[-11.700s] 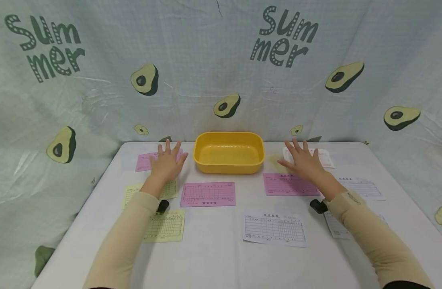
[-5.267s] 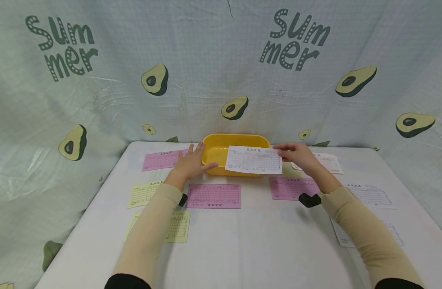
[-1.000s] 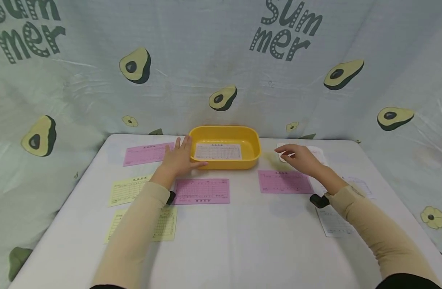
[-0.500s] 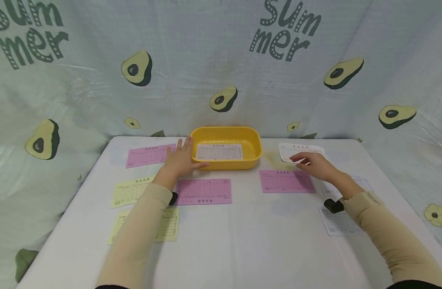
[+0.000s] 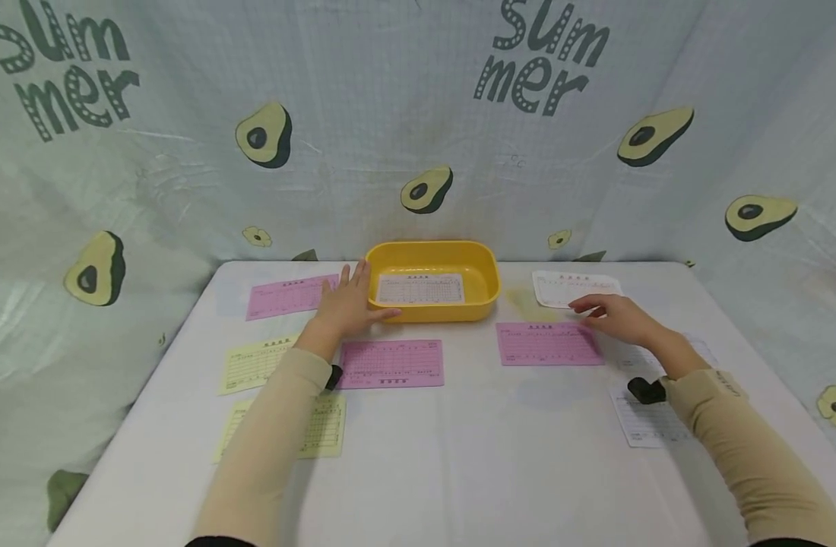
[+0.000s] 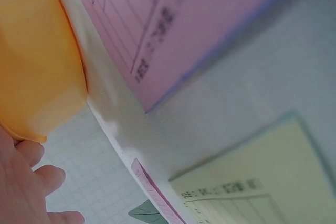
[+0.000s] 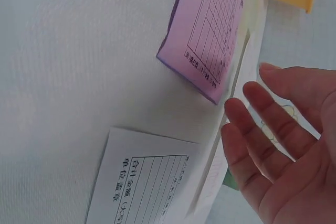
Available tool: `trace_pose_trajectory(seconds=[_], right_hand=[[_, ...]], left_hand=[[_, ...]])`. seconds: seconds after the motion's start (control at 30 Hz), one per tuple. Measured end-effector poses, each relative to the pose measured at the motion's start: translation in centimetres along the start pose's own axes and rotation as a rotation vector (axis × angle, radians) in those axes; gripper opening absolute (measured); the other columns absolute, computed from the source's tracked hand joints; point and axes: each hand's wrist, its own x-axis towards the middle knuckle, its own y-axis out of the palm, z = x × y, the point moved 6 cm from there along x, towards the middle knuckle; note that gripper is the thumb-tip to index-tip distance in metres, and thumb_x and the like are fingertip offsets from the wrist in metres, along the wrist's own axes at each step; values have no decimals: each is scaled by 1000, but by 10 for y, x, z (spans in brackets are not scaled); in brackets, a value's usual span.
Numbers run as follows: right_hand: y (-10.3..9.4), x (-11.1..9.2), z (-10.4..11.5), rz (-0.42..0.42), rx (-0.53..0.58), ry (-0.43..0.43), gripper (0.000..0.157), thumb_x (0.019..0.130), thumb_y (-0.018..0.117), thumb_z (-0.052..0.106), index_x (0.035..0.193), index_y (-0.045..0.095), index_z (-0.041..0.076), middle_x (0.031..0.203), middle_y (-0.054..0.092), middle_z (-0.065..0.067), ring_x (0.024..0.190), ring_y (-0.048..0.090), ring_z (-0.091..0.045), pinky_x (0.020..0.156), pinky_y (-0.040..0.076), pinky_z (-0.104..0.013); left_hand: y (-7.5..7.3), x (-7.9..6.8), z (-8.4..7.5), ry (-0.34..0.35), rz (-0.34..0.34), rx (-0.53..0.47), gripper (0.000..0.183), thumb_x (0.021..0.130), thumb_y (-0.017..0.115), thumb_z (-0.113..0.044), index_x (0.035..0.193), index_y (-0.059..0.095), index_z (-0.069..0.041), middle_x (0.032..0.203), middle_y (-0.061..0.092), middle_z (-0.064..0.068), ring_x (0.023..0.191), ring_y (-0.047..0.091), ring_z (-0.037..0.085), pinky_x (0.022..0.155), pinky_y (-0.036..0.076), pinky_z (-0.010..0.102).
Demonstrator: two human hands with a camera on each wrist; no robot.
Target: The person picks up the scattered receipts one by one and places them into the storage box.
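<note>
Yellow and probably light, the tray (image 5: 452,313) could slide, so let your left hand (image 5: 343,310) brace its left side, fingers spread and gripping nothing. One white slip (image 5: 420,289) lies inside the tray. Your right hand (image 5: 619,319) hovers to the tray's right, its fingers loosely bent and empty; whether they touch paper, I cannot tell. The step in hand seems to be picking up another sheet, perhaps the second white slip (image 5: 568,285), right of the tray. It lies nearly flat on the tabletop (image 5: 459,441), so lift one edge with a fingertip, then pinch. Avoid dragging the pink slip (image 5: 541,344), in front and right of the tray.
</note>
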Motion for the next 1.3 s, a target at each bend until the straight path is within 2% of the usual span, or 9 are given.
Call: trace_pose_trajectory(seconds=[0.13,0.27,0.37,0.47,0.63,0.87,1.13,1.3], right_hand=[[-4,1,-4,2,-16,45,35,98,64,5,129,62,-10,121,66,-29,110,61,-46,91,51,-58],[-6,2,-10,7,-37,81,33,96,66,6,125,64,-10,108,70,-23,101,63,-41,82,53,-49],[-6,3,-16,40,-35,104,31,96,67,8,122,66,-8,102,68,-17,93,60,-33,75,50,-39],[-4,4,-21,85,-14,137,31,97,67,10,122,67,-7,99,63,-13,90,55,-28,73,46,-35],[-3,5,-21,136,15,149,35,95,71,15,121,65,-8,97,58,-12,90,52,-27,73,44,-35],[-2,8,-19,197,13,145,37,91,78,17,114,59,-6,103,56,-16,95,51,-31,80,43,-41],[0,12,-21,229,-4,155,28,90,77,16,103,59,-1,95,53,-10,92,50,-28,76,40,-39],[2,11,-23,227,-4,165,29,90,77,16,104,59,-1,95,52,-10,92,49,-28,76,40,-39]], left_hand=[[0,0,1,-4,-1,0,121,89,58,-76,164,-4,-3,171,0,15,156,-1,38,121,-1,65],[-1,0,0,-2,2,1,121,89,58,-76,164,-4,-2,171,0,15,156,-1,38,121,-1,65],[1,0,0,-4,4,5,121,89,58,-76,164,-4,-3,171,0,14,156,0,37,121,0,65],[1,0,1,-8,3,10,121,89,57,-76,164,-4,-3,171,0,14,156,0,37,121,0,64],[1,1,0,-8,2,1,121,89,58,-76,164,-3,-3,171,0,14,156,-1,37,121,0,64],[-1,1,-1,-12,6,12,121,89,57,-76,164,-4,-3,171,-1,13,156,-1,37,121,0,64],[-1,1,-1,-13,-5,8,120,89,58,-76,164,-2,-4,172,0,13,156,0,37,121,0,63],[1,2,-1,-15,-2,10,120,89,57,-76,164,-3,-4,172,1,13,156,0,36,121,0,64]])
